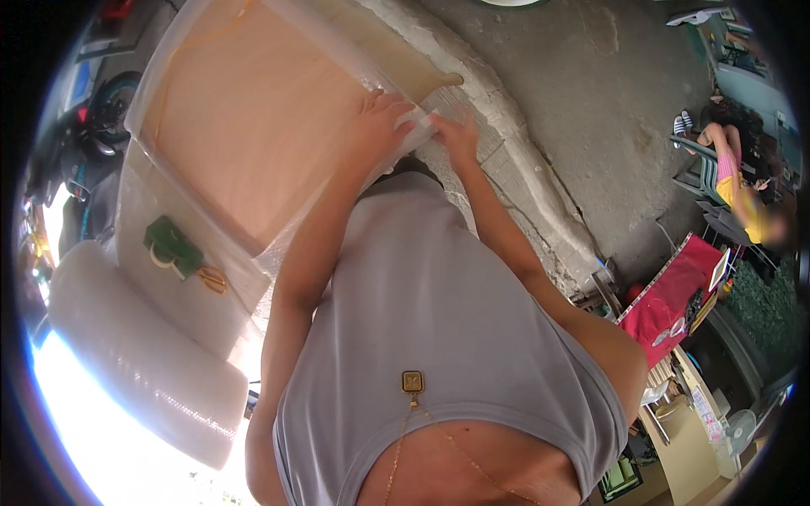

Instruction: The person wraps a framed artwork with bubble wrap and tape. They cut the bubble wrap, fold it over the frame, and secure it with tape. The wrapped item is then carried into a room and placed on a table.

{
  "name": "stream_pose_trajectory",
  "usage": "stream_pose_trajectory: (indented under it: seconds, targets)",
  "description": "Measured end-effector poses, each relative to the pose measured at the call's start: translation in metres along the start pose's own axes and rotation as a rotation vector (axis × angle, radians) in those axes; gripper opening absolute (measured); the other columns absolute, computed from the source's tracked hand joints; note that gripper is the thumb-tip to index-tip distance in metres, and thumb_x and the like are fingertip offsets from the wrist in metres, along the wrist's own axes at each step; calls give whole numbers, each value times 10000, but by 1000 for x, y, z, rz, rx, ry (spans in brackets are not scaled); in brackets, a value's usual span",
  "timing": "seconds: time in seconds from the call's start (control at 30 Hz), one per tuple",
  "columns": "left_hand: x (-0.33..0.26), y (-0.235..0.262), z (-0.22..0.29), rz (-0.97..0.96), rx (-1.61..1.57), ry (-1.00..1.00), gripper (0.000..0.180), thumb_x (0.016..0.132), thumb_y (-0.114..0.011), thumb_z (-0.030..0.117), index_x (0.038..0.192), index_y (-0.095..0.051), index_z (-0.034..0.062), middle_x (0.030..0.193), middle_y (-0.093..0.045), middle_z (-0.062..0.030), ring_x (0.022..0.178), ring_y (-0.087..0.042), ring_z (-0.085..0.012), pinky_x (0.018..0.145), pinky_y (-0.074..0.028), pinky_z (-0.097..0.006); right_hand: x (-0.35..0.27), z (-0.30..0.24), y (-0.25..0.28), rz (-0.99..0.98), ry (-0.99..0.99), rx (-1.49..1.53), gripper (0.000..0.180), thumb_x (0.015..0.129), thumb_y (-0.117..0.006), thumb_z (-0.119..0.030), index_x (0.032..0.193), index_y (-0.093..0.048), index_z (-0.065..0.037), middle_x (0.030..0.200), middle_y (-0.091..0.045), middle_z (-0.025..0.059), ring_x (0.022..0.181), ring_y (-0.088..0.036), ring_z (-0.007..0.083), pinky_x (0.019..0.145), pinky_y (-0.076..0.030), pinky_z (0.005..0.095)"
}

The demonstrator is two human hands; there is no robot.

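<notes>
clear wrap is pinched between the thumb and fingers of the right hand, at the corner of the wrapped panel nearest that hand. the left hand lies over the panel's edge just beside it; whether its fingers are closed on anything i cannot tell. the panel, flat and light tan under the wrap, lies on the bench along its near edge. left of it, toward the bench's near left corner, sit a green tape dispenser and, just beside that, yellow-handled scissors. a thick roll of bubble wrap is by the bench's left edge. off to the right, well apart, a person sits near a red cloth.
</notes>
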State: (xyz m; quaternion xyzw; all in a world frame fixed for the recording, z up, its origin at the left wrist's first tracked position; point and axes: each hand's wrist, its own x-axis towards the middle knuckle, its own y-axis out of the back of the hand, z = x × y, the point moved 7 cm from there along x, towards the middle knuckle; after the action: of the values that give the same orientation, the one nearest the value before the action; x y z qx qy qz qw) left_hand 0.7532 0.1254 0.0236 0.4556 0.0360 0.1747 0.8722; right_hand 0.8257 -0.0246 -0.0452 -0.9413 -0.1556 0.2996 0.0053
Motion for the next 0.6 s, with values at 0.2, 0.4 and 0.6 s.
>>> stream_pose_trajectory:
  seconds: [0.2, 0.4, 0.6]
  targets:
    - [14, -20, 4, -61, 138, 28, 224, 657, -693, 346, 855, -674, 243, 1104, -542, 51, 1126, -403, -263, 990, -209, -500, 23, 16, -2, -229, 49, -152, 224, 839, -568, -188, 862, -596, 33, 727, -602, 76, 631, -578, 133, 531, -489, 267]
    - [18, -22, 8, -65, 203, 104, 254, 640, -702, 360, 854, -655, 231, 1087, -524, 38, 1137, -380, -269, 994, -167, -554, 37, 30, 2, -150, 44, -360, 284, 872, -540, -238, 773, -591, 24, 642, -563, 42, 556, -532, 99, 506, -478, 262]
    - [15, -29, 7, -11, 255, 121, 332, 643, -696, 354, 942, -605, 244, 1097, -498, 17, 1148, -365, -277, 993, -164, -563, 27, 19, -8, -118, -100, -320, 252, 838, -561, -207, 713, -592, 9, 600, -527, 33, 503, -495, 113, 422, -389, 278]
